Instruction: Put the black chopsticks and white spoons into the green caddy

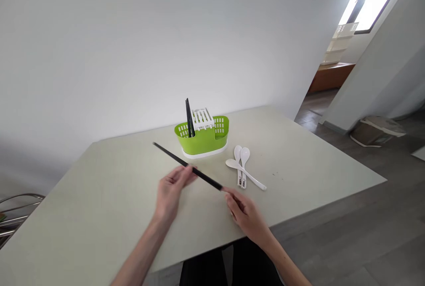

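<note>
A long black chopstick (172, 158) is held above the pale table (299, 157), slanting from upper left to lower right. My left hand (172, 191) pinches it near the middle. My right hand (244, 213) grips its lower right end with the fingertips. Behind them stands a green cutlery holder (203, 139) with a white slotted insert; black chopsticks (189, 118) stand upright in its left compartment. Three white spoons (243, 167) lie on the table just right of the holder, apart from both hands.
The table stands against a white wall. A metal chair frame (16, 208) shows at the far left. To the right are a grey wooden floor, a doorway with a wooden bench (332, 75), and a flat cushion (376, 129) by the wall.
</note>
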A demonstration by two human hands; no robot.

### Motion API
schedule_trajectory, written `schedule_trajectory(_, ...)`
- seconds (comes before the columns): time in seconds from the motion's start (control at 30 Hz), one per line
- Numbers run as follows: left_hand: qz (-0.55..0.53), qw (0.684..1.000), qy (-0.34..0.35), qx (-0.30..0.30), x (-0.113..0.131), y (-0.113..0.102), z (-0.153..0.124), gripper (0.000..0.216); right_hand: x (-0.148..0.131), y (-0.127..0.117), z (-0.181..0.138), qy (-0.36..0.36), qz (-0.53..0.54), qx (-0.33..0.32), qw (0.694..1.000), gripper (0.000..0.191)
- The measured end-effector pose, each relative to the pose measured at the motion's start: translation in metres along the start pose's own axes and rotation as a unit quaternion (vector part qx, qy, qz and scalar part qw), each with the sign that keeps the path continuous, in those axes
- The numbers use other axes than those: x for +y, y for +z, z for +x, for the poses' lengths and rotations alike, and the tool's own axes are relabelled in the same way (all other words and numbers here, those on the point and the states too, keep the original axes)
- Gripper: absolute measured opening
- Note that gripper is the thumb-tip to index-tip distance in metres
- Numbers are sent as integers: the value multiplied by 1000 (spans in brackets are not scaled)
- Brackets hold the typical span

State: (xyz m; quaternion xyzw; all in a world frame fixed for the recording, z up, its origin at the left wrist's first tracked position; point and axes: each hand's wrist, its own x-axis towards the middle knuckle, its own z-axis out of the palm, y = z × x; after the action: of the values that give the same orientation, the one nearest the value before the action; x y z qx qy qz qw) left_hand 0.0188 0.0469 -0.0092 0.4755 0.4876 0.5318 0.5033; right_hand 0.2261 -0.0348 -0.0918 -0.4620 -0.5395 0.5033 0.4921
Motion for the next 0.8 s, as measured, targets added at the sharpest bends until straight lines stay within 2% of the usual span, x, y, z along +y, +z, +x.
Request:
schedule_trajectory(0.07, 17, 993, 89, 70, 30, -9, 21, 45, 1, 1, 0, 0, -3, -3, 1000, 49)
schedule_trajectory(0.13, 50, 973, 187, 125, 65, -15, 45, 48, 0, 1, 0, -5, -23, -11, 1000, 47)
schedule_trajectory(0.2, 90, 949, 262, 153, 96, -17, 70, 47, 0, 2, 1, -12, -44, -20, 999, 45)
schedule_trajectory(0.3, 177, 933, 279, 142, 121, -15, 109, 43, -2, 2, 2, -23, -62, -26, 997, 43)
schedule_trajectory(0.43, 311, 927, 182, 108, 115, -9, 154, 37, -4, 1, 2, -33, -63, -35, 997, 40)
schedule_trajectory(0.53, 399, 899, 144, 104, 101, -2, 174, 32, -7, 1, 2, -40, -60, -37, 997, 38)
schedule_trajectory(0.8, 514, 848, 113, 65, 77, 8, 189, 27, -14, -1, 2, -37, -54, -47, 997, 34)
